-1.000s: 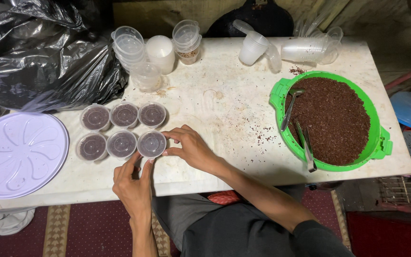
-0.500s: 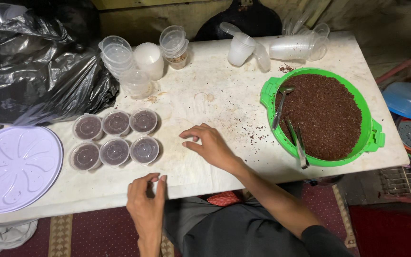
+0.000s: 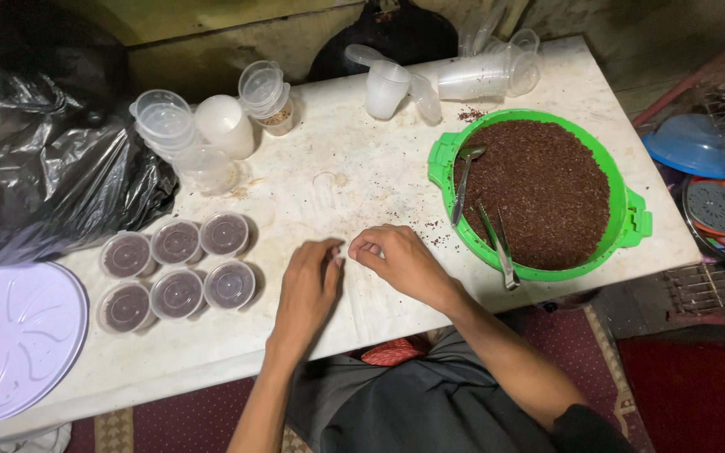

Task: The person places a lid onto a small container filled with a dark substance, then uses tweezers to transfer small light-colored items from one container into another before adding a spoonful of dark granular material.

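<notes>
Down at the near edge of the white table: left hand flat-ish on the surface, fingers loosely curled, holding nothing visible. Right hand just beside it, fingertips pinched narrow and nearly touching the left's — possibly nipping something tiny, cannot tell what, too small to make out

Off to the left of both hands: six small lidded cups filled with dark stuff, two rows of three, rows running left to right along the table. Left hand the nearer one, the closest cup just beside its knuckles; right hand a little farther away. Further left, at the table's corner, a pale lilac round lid lying flat

Off to the right of the right hand: green basin full of dark brown crumbly material, a spoon and metal tongs resting on top, handles pointing toward the near edge. Scattered crumbs between basin and hands

Farther back: stacks of empty clear cups on the left, a white cup next to them, more clear cups tipped on their sides along the far edge. Black plastic bag bulging at far left
</notes>
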